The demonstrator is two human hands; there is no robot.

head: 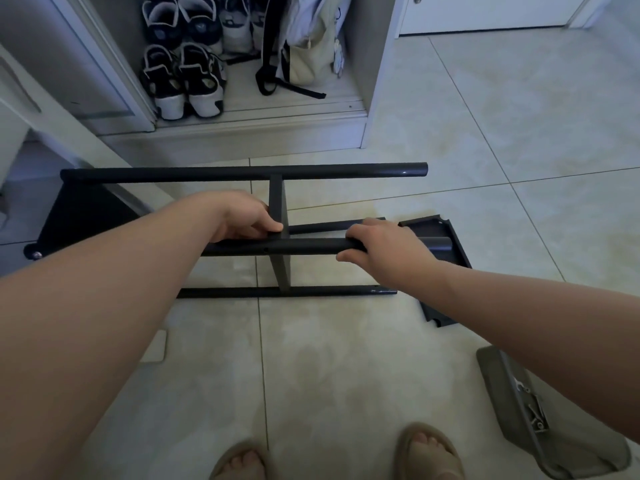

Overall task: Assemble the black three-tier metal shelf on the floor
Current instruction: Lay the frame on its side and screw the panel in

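Left hand (251, 220) is wrapped round the joint where the near upper pole (311, 246) meets the middle tier panel (278, 202), thumb against the panel. Right hand (384, 245) is curled over the same pole, nearer its free end.

Shelf frame lies on its side on the floor (346, 358), in front of the shoe cabinet (363, 133). My read on progress:
- end tier (76, 216) at left looks fitted to the poles
- middle tier is seated between the poles
- third tier panel (429, 227) lies loose on the floor just past the open pole ends, not fitted

Roughly two thirds done, I'd say. Left: cap the open ends with that panel, fasten it, stand the unit up. Screws (533, 410) sit in the grey tray (509, 393) at right; I can't tell whether the existing joints are tightened.
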